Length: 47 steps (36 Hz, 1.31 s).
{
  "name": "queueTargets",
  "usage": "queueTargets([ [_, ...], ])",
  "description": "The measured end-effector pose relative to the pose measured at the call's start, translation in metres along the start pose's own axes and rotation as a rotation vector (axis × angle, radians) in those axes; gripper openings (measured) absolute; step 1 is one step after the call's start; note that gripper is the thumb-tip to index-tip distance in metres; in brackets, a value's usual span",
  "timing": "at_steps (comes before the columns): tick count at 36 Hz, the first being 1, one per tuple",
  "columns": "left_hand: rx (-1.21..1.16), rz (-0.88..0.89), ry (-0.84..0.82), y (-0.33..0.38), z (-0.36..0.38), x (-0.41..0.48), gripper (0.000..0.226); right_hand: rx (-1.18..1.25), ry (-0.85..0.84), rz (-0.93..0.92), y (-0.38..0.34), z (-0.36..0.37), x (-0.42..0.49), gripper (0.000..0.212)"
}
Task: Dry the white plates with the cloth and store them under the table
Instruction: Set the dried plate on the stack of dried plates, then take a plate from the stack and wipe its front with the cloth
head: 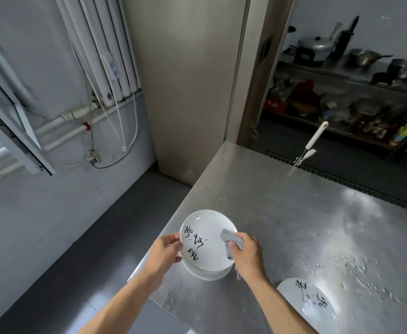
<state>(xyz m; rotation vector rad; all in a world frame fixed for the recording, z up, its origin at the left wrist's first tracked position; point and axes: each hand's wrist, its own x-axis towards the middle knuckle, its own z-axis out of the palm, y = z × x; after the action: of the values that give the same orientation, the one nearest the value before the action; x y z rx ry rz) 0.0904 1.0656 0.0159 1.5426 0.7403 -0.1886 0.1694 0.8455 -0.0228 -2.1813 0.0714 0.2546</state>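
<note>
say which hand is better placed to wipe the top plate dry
Right. The right hand grips the grey cloth, which rests on the top plate. The left hand holds that plate's left rim and carries no cloth.

A working kitchen: steel table, metal shelving of pots, pans, bottles.
</note>
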Motion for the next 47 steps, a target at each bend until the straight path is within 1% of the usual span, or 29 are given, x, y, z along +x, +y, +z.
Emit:
queueTargets([
  [3, -0.053, 0.011, -0.021, 0.002, 0.001, 0.003, 0.027, 0.03, -0.008, 0.011, 0.002, -0.001, 0.002, 0.02],
  [6, -0.139, -0.023, -0.084, 0.003, 0.005, 0.001, 0.025, 0.027, -0.005, 0.006, 0.004, 0.0, 0.003, 0.021],
  [9, -0.159, -0.035, -0.128, 0.002, 0.007, -0.001, 0.027, 0.013, -0.007, -0.011, 0.004, -0.002, 0.001, 0.02],
  [12, -0.184, -0.041, -0.138, 0.001, 0.008, -0.003, 0.034, -0.012, -0.065, -0.054, 0.001, -0.007, -0.005, 0.021],
  [14, -0.189, -0.04, -0.16, 0.002, 0.009, -0.006, 0.045, -0.121, -0.047, -0.113, 0.003, -0.008, -0.01, 0.018],
  [16, -0.174, -0.029, -0.193, 0.003, 0.011, -0.009, 0.056, -0.353, 0.054, -0.18, 0.002, -0.01, -0.016, 0.018],
  [18, -0.151, -0.015, -0.218, 0.004, 0.013, -0.012, 0.062, -0.471, 0.124, -0.251, -0.001, -0.014, -0.022, 0.018],
  [21, -0.11, -0.001, -0.267, 0.005, 0.017, -0.017, 0.067, -0.436, 0.094, -0.369, -0.006, -0.024, -0.025, 0.024],
  [24, -0.086, 0.018, -0.316, 0.009, 0.025, -0.025, 0.068, -0.367, 0.085, -0.41, -0.019, -0.032, -0.026, 0.038],
  [26, -0.091, 0.024, -0.341, 0.013, 0.033, -0.03, 0.069, -0.306, 0.086, -0.429, -0.031, -0.034, -0.026, 0.036],
  [27, -0.098, 0.03, -0.357, 0.014, 0.037, -0.032, 0.069, -0.285, 0.069, -0.453, -0.036, -0.034, -0.026, 0.033],
  [29, -0.112, 0.055, -0.385, 0.018, 0.044, -0.036, 0.07, -0.309, -0.021, -0.516, -0.044, -0.033, -0.028, 0.034],
  [32, -0.135, 0.098, -0.41, 0.023, 0.049, -0.039, 0.062, -0.359, -0.163, -0.602, -0.046, -0.036, -0.032, 0.037],
  [34, -0.16, 0.094, -0.385, 0.023, 0.048, -0.037, 0.061, -0.359, -0.233, -0.624, -0.042, -0.046, -0.034, 0.031],
  [36, -0.177, 0.088, -0.349, 0.021, 0.044, -0.035, 0.062, -0.387, -0.266, -0.649, -0.035, -0.058, -0.034, 0.025],
  [38, -0.181, 0.088, -0.328, 0.019, 0.042, -0.033, 0.063, -0.412, -0.233, -0.633, -0.028, -0.07, -0.033, 0.02],
  [40, -0.171, 0.089, -0.322, 0.018, 0.041, -0.034, 0.065, -0.44, -0.161, -0.583, -0.026, -0.079, -0.029, 0.018],
  [43, -0.12, 0.103, -0.381, 0.019, 0.045, -0.042, 0.069, -0.468, -0.041, -0.534, -0.035, -0.081, -0.025, 0.02],
  [45, -0.09, 0.11, -0.439, 0.019, 0.051, -0.049, 0.072, -0.447, 0.003, -0.555, -0.044, -0.078, -0.027, 0.022],
  [47, -0.086, 0.121, -0.469, 0.021, 0.057, -0.051, 0.071, -0.388, -0.019, -0.616, -0.053, -0.073, -0.032, 0.024],
])
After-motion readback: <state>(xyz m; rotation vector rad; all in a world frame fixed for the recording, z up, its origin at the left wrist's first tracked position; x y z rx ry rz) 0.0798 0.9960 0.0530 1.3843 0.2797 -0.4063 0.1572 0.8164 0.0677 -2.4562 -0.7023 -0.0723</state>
